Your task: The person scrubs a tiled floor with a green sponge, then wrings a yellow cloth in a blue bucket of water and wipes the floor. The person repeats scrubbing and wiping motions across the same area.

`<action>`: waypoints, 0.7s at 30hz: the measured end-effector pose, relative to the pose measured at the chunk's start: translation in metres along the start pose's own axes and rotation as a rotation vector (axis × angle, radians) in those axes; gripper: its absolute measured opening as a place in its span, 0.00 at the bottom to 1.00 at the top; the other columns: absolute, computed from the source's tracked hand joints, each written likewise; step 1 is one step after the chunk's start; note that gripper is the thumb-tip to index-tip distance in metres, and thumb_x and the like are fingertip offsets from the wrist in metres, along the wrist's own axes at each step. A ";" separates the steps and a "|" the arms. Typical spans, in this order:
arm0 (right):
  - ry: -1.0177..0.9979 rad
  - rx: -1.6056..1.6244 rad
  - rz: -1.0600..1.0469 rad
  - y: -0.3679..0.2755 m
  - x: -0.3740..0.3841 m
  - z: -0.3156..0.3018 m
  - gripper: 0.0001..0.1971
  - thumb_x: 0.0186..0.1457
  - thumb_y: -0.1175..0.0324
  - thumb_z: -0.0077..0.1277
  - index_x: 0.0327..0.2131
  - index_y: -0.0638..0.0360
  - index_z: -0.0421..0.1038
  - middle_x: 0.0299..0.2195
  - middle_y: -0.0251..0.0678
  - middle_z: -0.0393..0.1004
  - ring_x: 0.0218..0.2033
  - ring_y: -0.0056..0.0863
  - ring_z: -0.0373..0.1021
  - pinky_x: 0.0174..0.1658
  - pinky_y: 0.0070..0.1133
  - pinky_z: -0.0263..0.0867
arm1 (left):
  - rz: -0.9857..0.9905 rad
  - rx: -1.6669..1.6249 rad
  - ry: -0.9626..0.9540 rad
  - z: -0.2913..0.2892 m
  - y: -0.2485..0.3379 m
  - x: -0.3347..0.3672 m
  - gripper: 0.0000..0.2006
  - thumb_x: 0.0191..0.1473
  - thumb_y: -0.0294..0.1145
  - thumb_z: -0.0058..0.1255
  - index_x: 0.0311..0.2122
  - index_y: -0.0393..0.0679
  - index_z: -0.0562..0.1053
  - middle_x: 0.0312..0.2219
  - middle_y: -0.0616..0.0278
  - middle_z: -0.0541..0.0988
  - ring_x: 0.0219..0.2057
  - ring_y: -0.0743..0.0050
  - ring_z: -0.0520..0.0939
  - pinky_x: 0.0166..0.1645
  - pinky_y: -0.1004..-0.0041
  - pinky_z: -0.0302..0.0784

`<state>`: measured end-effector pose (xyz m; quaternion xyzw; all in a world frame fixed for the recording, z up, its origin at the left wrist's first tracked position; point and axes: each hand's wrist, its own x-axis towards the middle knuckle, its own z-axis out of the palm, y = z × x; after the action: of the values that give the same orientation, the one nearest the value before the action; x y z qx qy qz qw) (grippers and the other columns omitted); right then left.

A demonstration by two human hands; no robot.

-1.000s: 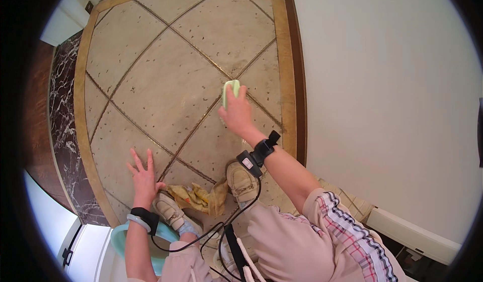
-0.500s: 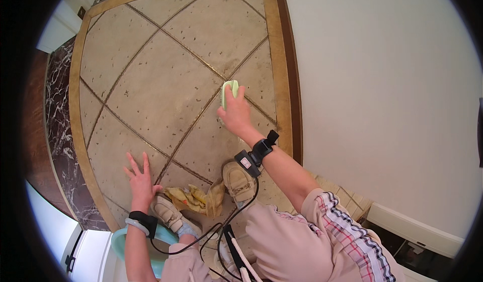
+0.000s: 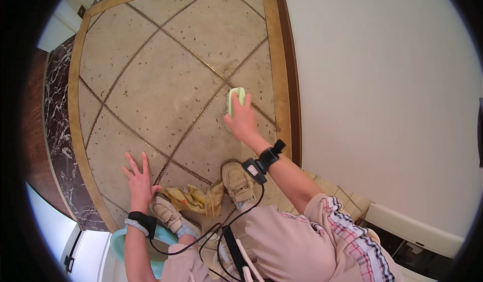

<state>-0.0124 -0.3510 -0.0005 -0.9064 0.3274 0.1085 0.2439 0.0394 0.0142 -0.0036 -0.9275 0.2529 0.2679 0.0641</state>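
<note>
My right hand (image 3: 242, 121) grips a pale green scrub brush (image 3: 237, 99), its bristles against the tiled floor (image 3: 146, 81) just below a crossing of dark grout lines. Fingers lie along the brush's back. To the left, my left hand (image 3: 139, 179) rests on the tiles with its fingers spread, holding nothing. Between my two shoes lies a crumpled yellowish cloth (image 3: 196, 200). Black straps with small devices sit on both wrists, and a cable runs from them.
A light blue basin (image 3: 118, 244) stands behind my left wrist, partly hidden. My beige shoes (image 3: 236, 181) are planted near the cloth. A white wall (image 3: 382, 91) with a brown skirting rises on the right. Dark marbled stone (image 3: 58, 111) borders the left side.
My right hand has drawn the brush slightly back toward me and to the right, off the grout crossing. The left hand stays almost where it was.
</note>
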 end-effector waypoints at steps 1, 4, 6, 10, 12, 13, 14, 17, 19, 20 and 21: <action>0.192 -0.102 -0.032 0.027 -0.008 0.015 0.39 0.48 0.65 0.58 0.63 0.59 0.54 0.53 0.56 0.55 0.43 0.57 0.70 0.46 0.39 0.70 | -0.003 -0.001 0.000 -0.001 -0.001 -0.002 0.67 0.26 0.38 0.76 0.70 0.55 0.43 0.68 0.34 0.33 0.58 0.14 0.60 0.51 0.53 0.79; 0.083 -0.126 0.244 0.083 -0.061 0.002 0.41 0.47 0.65 0.58 0.64 0.61 0.52 0.55 0.60 0.54 0.40 0.58 0.72 0.44 0.40 0.70 | -0.055 -0.024 -0.068 0.012 -0.007 -0.003 0.66 0.26 0.38 0.76 0.70 0.55 0.43 0.68 0.34 0.33 0.58 0.13 0.60 0.51 0.53 0.78; 0.139 -0.093 0.304 0.101 -0.076 0.002 0.41 0.46 0.65 0.59 0.63 0.61 0.52 0.56 0.59 0.54 0.40 0.57 0.72 0.44 0.40 0.70 | -0.033 -0.021 -0.031 0.009 -0.004 0.000 0.66 0.26 0.38 0.76 0.70 0.55 0.43 0.68 0.34 0.33 0.58 0.13 0.59 0.52 0.52 0.78; 0.160 -0.079 0.270 0.050 -0.028 0.008 0.41 0.45 0.64 0.60 0.63 0.62 0.54 0.56 0.57 0.55 0.41 0.58 0.72 0.45 0.40 0.70 | 0.008 0.024 0.017 -0.002 0.002 0.001 0.66 0.26 0.37 0.76 0.70 0.54 0.43 0.68 0.34 0.33 0.58 0.13 0.59 0.52 0.51 0.77; 0.143 -0.051 0.080 0.028 -0.010 0.007 0.41 0.45 0.63 0.59 0.62 0.62 0.54 0.56 0.57 0.55 0.42 0.58 0.71 0.45 0.40 0.70 | -0.004 0.007 -0.011 -0.004 0.003 0.001 0.66 0.26 0.37 0.76 0.70 0.54 0.43 0.68 0.34 0.33 0.58 0.13 0.59 0.52 0.51 0.77; 0.079 -0.029 0.065 0.016 -0.007 -0.001 0.41 0.45 0.63 0.59 0.62 0.62 0.54 0.55 0.56 0.55 0.42 0.58 0.71 0.45 0.40 0.70 | -0.013 -0.004 -0.027 -0.003 0.004 0.001 0.66 0.26 0.36 0.76 0.70 0.54 0.43 0.68 0.34 0.33 0.58 0.12 0.59 0.52 0.51 0.77; 0.013 -0.006 0.047 0.007 -0.006 -0.006 0.40 0.45 0.62 0.59 0.62 0.62 0.55 0.55 0.56 0.55 0.42 0.58 0.71 0.46 0.40 0.70 | -0.013 -0.009 -0.028 -0.003 0.003 0.000 0.66 0.26 0.36 0.76 0.70 0.54 0.43 0.68 0.34 0.33 0.58 0.12 0.59 0.52 0.51 0.77; 0.146 -0.097 0.249 0.082 -0.051 0.003 0.40 0.45 0.62 0.58 0.62 0.61 0.55 0.55 0.58 0.55 0.42 0.57 0.71 0.47 0.41 0.69 | -0.028 -0.025 -0.033 0.002 -0.003 0.000 0.66 0.26 0.36 0.76 0.70 0.54 0.43 0.68 0.34 0.33 0.58 0.12 0.59 0.52 0.52 0.78; 0.116 -0.049 0.350 0.098 -0.068 -0.002 0.41 0.45 0.62 0.57 0.63 0.62 0.54 0.56 0.61 0.54 0.43 0.58 0.70 0.48 0.41 0.69 | -0.043 -0.020 -0.059 0.008 -0.002 -0.001 0.66 0.27 0.37 0.76 0.70 0.54 0.42 0.68 0.34 0.33 0.58 0.13 0.60 0.51 0.52 0.78; 0.137 -0.035 0.383 0.094 -0.070 -0.003 0.41 0.46 0.62 0.57 0.63 0.62 0.54 0.56 0.62 0.54 0.43 0.58 0.70 0.48 0.40 0.68 | -0.030 -0.007 -0.039 0.007 -0.002 -0.001 0.66 0.27 0.37 0.76 0.70 0.54 0.42 0.68 0.34 0.33 0.58 0.13 0.60 0.51 0.52 0.78; 0.156 -0.021 0.415 0.089 -0.072 -0.004 0.40 0.46 0.62 0.57 0.63 0.63 0.54 0.56 0.63 0.54 0.43 0.59 0.70 0.48 0.40 0.68 | -0.019 0.007 -0.019 0.006 -0.002 0.000 0.66 0.27 0.37 0.76 0.70 0.54 0.42 0.68 0.34 0.33 0.58 0.13 0.60 0.51 0.52 0.78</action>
<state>-0.1242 -0.3731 -0.0047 -0.8277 0.5237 0.0891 0.1809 0.0371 0.0178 -0.0088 -0.9270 0.2444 0.2751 0.0722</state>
